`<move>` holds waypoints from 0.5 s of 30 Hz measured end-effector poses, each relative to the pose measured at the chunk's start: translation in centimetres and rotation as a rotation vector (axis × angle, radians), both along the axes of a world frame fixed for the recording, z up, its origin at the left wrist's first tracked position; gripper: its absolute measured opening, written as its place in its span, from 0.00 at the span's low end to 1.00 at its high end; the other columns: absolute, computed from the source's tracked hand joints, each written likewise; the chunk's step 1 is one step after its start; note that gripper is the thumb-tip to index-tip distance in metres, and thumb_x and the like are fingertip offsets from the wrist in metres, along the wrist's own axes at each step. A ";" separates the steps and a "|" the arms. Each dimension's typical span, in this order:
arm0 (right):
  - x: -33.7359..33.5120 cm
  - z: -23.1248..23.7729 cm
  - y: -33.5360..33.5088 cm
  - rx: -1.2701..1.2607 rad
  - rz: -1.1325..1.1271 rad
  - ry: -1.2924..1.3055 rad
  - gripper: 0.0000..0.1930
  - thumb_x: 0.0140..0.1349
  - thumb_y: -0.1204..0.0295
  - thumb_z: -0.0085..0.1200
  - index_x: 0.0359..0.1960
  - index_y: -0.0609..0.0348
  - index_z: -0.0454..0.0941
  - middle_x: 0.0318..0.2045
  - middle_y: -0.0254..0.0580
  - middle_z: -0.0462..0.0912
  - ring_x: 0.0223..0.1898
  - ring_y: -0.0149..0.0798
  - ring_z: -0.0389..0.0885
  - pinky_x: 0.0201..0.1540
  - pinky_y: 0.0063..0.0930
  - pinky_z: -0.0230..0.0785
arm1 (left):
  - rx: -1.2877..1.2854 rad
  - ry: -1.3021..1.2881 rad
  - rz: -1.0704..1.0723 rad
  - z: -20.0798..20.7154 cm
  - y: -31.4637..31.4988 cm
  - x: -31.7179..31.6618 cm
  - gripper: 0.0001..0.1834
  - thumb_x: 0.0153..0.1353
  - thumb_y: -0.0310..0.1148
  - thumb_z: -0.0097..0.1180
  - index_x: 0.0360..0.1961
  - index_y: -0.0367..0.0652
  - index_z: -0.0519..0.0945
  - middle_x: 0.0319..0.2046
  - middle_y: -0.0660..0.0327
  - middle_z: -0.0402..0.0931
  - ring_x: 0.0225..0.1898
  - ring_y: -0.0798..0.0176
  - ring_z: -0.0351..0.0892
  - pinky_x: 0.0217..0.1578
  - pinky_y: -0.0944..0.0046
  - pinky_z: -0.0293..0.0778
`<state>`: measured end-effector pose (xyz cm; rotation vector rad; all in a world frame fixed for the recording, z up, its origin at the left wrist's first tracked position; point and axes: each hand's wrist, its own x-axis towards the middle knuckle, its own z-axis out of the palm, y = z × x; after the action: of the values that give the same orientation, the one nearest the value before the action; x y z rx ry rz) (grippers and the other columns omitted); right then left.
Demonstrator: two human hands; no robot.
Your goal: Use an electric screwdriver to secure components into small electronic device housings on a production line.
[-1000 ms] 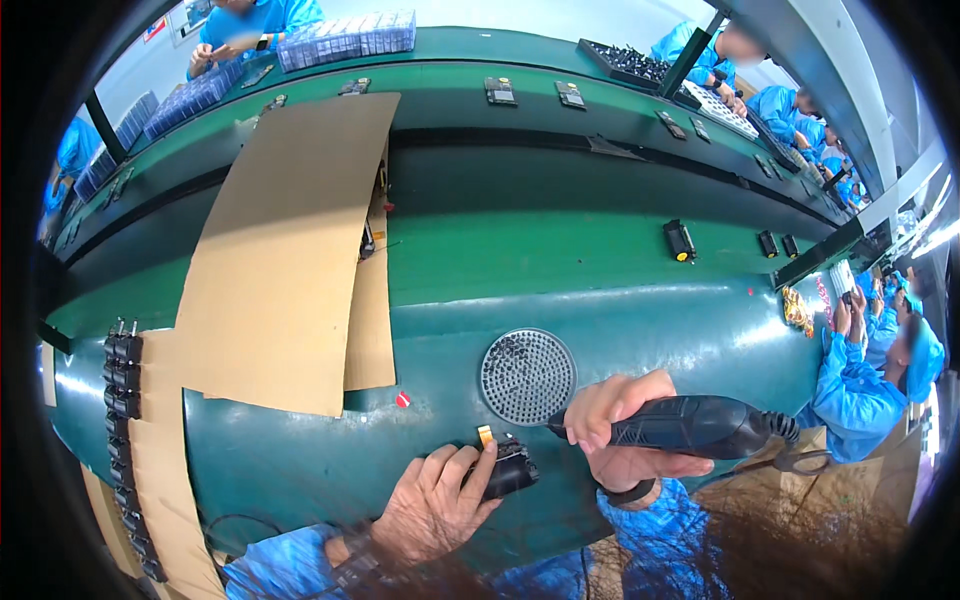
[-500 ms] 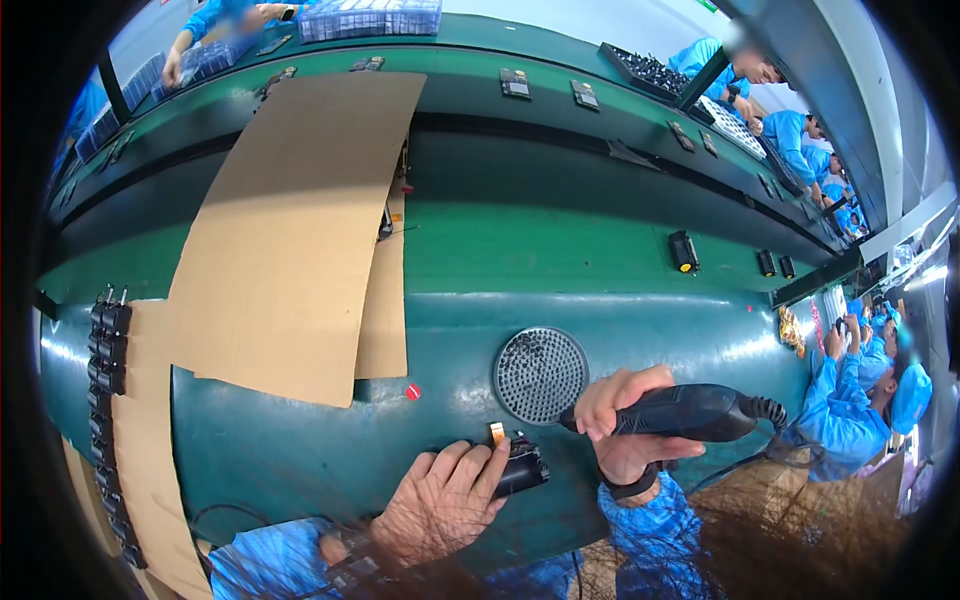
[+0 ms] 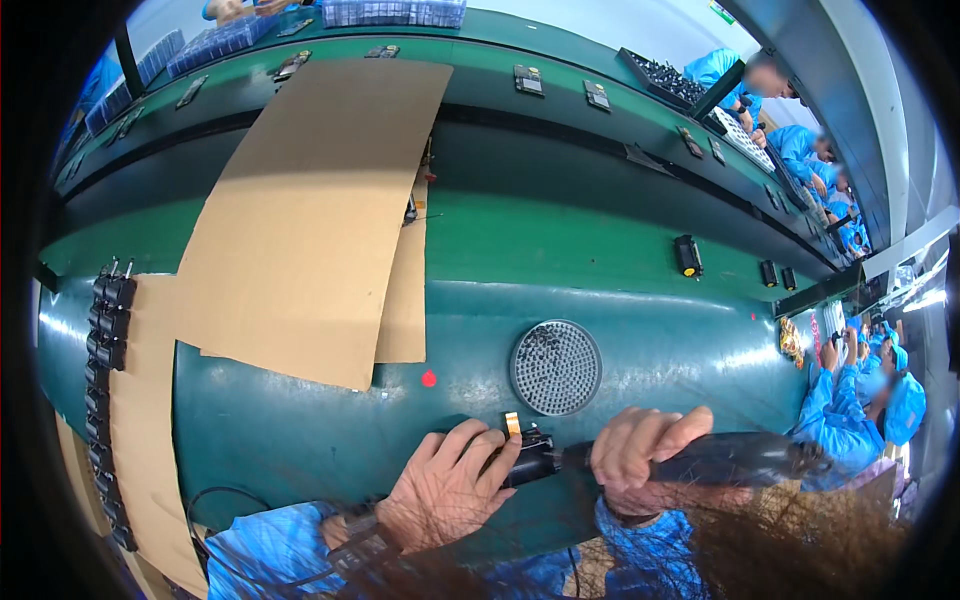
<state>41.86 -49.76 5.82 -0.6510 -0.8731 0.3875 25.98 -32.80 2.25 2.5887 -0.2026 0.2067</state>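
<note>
The left hand (image 3: 445, 490), palm down with its fingers bent, grips a black electronic module (image 3: 537, 458) against the bench mat (image 3: 480, 392), thumb and fingertips along its near left side. An orange flex ribbon (image 3: 513, 424) stands up just beyond that hand's fingertips. The right hand (image 3: 645, 455) is closed around a black handheld power tool (image 3: 725, 455), whose narrow nose points left to the module's right end; whether the two touch, I cannot tell. A dark wristband (image 3: 365, 550) circles the left wrist. Just beyond the gap between the hands sits a round grey perforated tray (image 3: 565, 397), with tiny dark pieces gathered mostly in its far left part. A red dot (image 3: 429, 379) lies on the mat ahead of the left hand. Beyond it, a large cardboard sheet (image 3: 310, 210) slants away, and well to the left hand's left, a row of black modules (image 3: 106, 355) lines a cardboard strip (image 3: 158, 430). Ahead of the right hand, farther off, rests a black part with a yellow end (image 3: 688, 256). To that hand's right, a co-worker in blue (image 3: 850, 410) sits at the bench.
</note>
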 end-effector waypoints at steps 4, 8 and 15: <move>-0.6 -1.5 0.7 -0.014 0.046 -0.003 0.46 0.56 0.23 0.51 0.44 0.63 0.72 0.22 0.42 0.76 0.21 0.37 0.76 0.22 0.35 0.72 | -0.028 0.003 0.004 0.0 0.1 0.1 0.32 0.57 0.43 0.71 0.60 0.39 0.78 0.52 0.58 0.73 0.59 0.55 0.71 0.47 0.55 0.71; -1.0 -1.4 0.9 -0.051 -0.001 0.005 0.46 0.56 0.23 0.51 0.44 0.63 0.72 0.21 0.42 0.76 0.20 0.37 0.76 0.22 0.34 0.72 | -0.047 0.006 0.000 -0.1 0.0 0.1 0.32 0.57 0.43 0.70 0.60 0.39 0.78 0.52 0.58 0.73 0.60 0.56 0.71 0.49 0.55 0.71; -1.3 -1.0 1.4 -0.144 -0.029 -0.020 0.37 0.61 0.31 0.55 0.39 0.58 0.68 0.18 0.40 0.75 0.16 0.37 0.74 0.18 0.34 0.70 | -0.010 0.030 -0.007 -0.1 0.1 0.0 0.33 0.60 0.47 0.65 0.63 0.42 0.77 0.53 0.60 0.74 0.62 0.58 0.70 0.51 0.56 0.70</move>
<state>40.54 -48.33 4.85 -0.8007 -0.8589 0.4210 25.95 -32.66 2.15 2.5786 -0.1998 0.1661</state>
